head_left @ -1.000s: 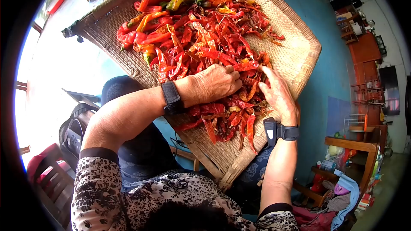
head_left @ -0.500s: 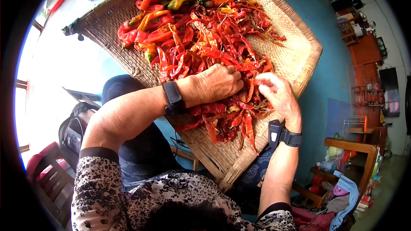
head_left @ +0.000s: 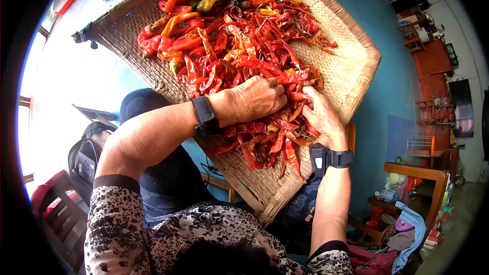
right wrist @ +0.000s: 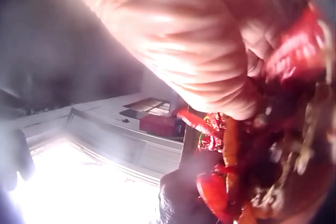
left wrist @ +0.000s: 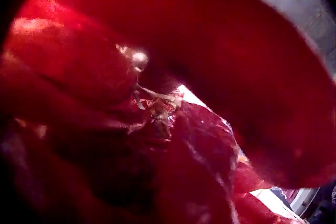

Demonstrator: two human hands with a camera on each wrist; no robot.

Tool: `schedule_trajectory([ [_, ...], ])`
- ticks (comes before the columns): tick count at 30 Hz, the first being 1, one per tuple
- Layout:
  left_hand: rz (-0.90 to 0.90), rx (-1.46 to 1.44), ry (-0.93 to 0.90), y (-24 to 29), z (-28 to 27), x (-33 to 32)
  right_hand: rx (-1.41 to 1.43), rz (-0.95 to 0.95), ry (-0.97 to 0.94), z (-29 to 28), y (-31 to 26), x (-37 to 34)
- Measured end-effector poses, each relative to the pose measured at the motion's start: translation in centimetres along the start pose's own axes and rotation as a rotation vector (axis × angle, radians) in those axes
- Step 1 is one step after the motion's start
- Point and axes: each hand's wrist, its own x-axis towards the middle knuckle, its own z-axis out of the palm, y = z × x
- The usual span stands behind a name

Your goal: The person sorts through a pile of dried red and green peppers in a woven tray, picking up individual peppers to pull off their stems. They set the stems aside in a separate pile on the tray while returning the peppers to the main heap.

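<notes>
A heap of wrinkled dried red chili peppers [head_left: 249, 51] lies on a woven tray [head_left: 351, 46]. My left hand [head_left: 257, 99] is over the heap with its fingers curled among the peppers; the fingertips are partly hidden. Red peppers [left wrist: 210, 140] fill the left wrist view at very close range. To its right, my right hand [head_left: 323, 117] bends its fingers into the heap and pinches a red chili pepper [right wrist: 296, 50], seen beside its palm. Pale pepper stems [right wrist: 307, 153] show below that hand in the right wrist view.
Fresher, plumper red peppers [head_left: 186, 44] and green peppers [head_left: 209, 3] are at the tray's far left. The tray's near corner [head_left: 275, 209] lies close to my lap. A wooden chair [head_left: 415, 170] with cloths stands at the right, and another chair [head_left: 56, 209] at the left.
My right hand drew back a little to the right, then came back down into the peppers with its fingers more bent. The left hand has hardly moved.
</notes>
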Motion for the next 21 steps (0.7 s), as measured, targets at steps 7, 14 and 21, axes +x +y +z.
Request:
schedule_trajectory([
  [7, -0.030, 0.038, -0.054, 0.1, -0.1, -0.2, 0.272, -0.047, 0.038, 0.8, -3.2, 0.8],
  [14, -0.031, -0.081, -0.080, -1.2, -2.0, -1.4, 0.142, -0.195, 0.174, 0.7, -6.5, 1.3],
  [21, -0.004, -0.120, 0.099, -1.6, -2.5, -2.2, 0.256, -0.227, 0.413, -0.1, -7.0, 0.9],
])
